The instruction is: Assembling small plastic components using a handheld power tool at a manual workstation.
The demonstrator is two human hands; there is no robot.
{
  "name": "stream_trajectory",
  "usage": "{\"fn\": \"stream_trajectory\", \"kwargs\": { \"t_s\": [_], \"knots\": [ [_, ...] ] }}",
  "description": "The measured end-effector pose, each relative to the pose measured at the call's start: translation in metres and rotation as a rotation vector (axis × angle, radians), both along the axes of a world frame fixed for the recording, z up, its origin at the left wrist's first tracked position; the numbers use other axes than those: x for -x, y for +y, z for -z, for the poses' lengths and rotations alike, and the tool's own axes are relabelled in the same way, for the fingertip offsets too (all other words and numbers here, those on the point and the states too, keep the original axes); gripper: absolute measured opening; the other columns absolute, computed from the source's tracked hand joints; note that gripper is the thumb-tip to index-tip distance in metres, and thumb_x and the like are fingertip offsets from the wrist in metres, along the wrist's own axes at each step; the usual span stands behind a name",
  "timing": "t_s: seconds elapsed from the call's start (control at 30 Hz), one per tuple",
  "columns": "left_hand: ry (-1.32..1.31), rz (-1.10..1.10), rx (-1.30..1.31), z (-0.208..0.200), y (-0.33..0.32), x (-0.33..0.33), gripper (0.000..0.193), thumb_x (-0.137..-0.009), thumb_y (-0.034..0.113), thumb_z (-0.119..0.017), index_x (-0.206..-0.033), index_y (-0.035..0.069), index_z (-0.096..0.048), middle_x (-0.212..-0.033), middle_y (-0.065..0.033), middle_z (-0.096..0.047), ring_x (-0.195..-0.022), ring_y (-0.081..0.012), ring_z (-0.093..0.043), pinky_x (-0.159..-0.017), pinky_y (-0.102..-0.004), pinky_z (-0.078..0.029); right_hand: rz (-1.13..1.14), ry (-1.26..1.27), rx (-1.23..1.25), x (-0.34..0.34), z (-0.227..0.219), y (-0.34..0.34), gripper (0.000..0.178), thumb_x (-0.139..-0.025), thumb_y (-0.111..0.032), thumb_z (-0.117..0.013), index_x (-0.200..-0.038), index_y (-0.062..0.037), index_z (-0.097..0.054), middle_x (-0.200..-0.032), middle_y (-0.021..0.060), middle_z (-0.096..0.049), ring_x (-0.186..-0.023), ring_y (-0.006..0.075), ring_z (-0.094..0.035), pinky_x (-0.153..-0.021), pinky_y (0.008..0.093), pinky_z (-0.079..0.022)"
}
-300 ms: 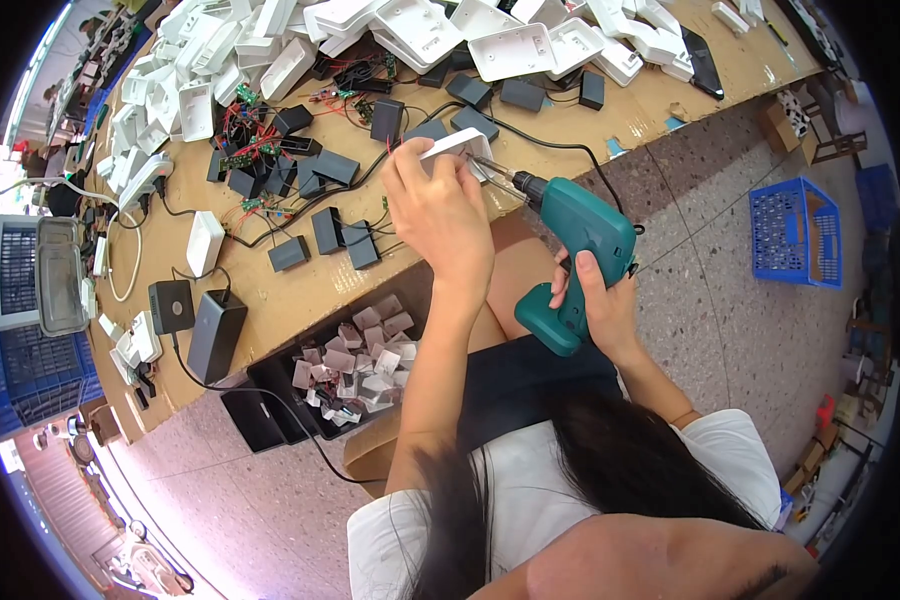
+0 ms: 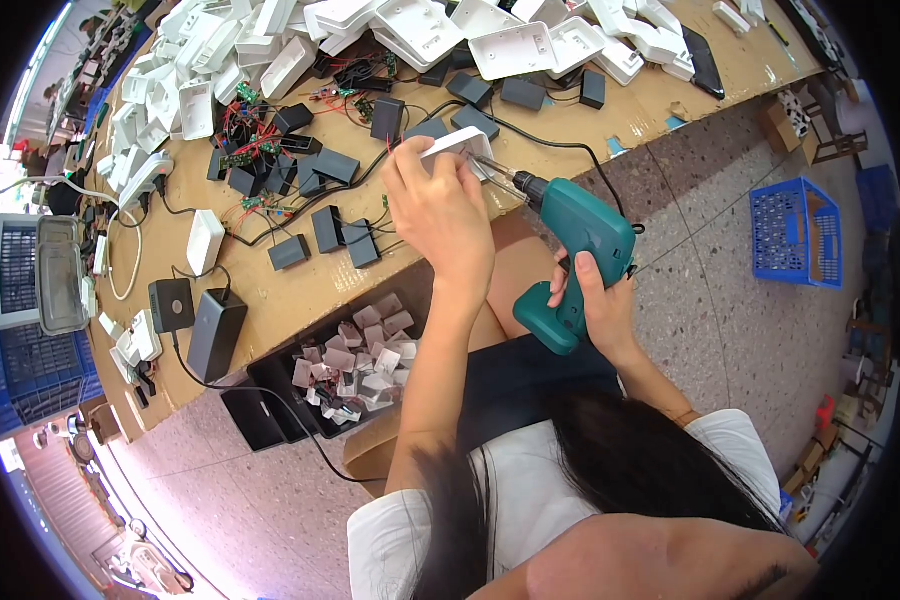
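Note:
My left hand (image 2: 440,210) grips a small white plastic casing (image 2: 457,147) just above the near edge of the brown workbench (image 2: 300,290). My right hand (image 2: 595,305) is wrapped around the handle of a teal electric screwdriver (image 2: 575,250). Its metal bit points left and up and meets the casing beside my left fingers. Both hands hover over my lap, at the table's front edge.
Several white casings (image 2: 420,30) are heaped along the far side of the bench, with black adapter blocks (image 2: 330,165) and wired circuit boards in the middle. A black bin of small parts (image 2: 355,365) sits below the bench. A blue crate (image 2: 795,235) stands on the floor at right.
None of the things has visibly shifted; both hands keep the casing and screwdriver in the same pose.

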State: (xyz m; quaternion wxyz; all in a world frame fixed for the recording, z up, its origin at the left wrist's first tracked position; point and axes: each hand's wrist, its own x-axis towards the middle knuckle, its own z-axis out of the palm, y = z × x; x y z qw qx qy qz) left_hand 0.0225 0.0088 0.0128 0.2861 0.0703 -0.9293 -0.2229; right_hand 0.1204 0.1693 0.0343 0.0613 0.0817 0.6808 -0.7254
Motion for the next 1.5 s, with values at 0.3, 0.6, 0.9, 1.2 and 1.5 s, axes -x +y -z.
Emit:
{"fn": "stream_trajectory", "kwargs": {
  "t_s": [0.3,0.6,0.9,1.2,1.5],
  "knots": [
    [-0.016,0.008,-0.045,-0.008,0.007,-0.003,0.009,-0.074,0.004,-0.077,-0.082,0.001,-0.073,-0.115,-0.008,-0.061,-0.114,-0.0297,-0.056,-0.088,-0.0416,-0.051,0.022,0.018,0.061,-0.004,0.007,0.006,0.027,-0.104,-0.021,-0.058,-0.108,0.0055,-0.064,-0.076,0.0079,-0.065,-0.063,0.0147,-0.064,-0.062,0.0291,-0.053],
    [0.004,0.002,0.001,-0.01,0.009,-0.009,0.006,-0.075,0.008,-0.077,-0.08,0.009,-0.073,-0.116,-0.005,-0.059,-0.111,-0.0287,-0.056,-0.08,-0.0417,-0.053,-0.028,0.071,0.001,-0.018,0.0,0.016,0.039,-0.108,-0.032,-0.045,-0.119,0.0031,-0.058,-0.078,0.0085,-0.063,-0.064,0.0138,-0.061,-0.065,0.0279,-0.051],
    [-0.016,0.025,-0.066,-0.03,0.022,-0.022,0.009,-0.075,0.004,-0.077,-0.082,0.001,-0.073,-0.116,-0.0089,-0.06,-0.112,-0.0307,-0.056,-0.086,-0.0428,-0.051,-0.035,0.145,0.055,-0.044,-0.016,0.044,0.047,-0.107,-0.04,-0.048,-0.121,0.0034,-0.057,-0.083,0.0093,-0.063,-0.065,0.0133,-0.06,-0.064,0.0273,-0.05],
    [-0.01,0.027,-0.06,-0.04,0.032,-0.033,0.009,-0.076,0.005,-0.077,-0.083,0.002,-0.073,-0.115,-0.0085,-0.059,-0.112,-0.0302,-0.056,-0.085,-0.0426,-0.051,-0.055,0.097,-0.034,-0.039,-0.024,0.044,0.032,-0.105,-0.024,-0.055,-0.118,0.0043,-0.062,-0.081,0.0086,-0.065,-0.064,0.0132,-0.063,-0.063,0.0279,-0.053],
    [-0.008,0.025,-0.056,-0.04,0.027,-0.03,0.01,-0.076,0.005,-0.077,-0.084,0.001,-0.073,-0.116,-0.0086,-0.059,-0.112,-0.0303,-0.056,-0.085,-0.0424,-0.051,-0.038,0.103,-0.022,-0.029,-0.022,0.031,0.03,-0.104,-0.024,-0.056,-0.112,0.0048,-0.064,-0.074,0.0073,-0.064,-0.061,0.0133,-0.063,-0.061,0.0283,-0.052]
  ]
}}
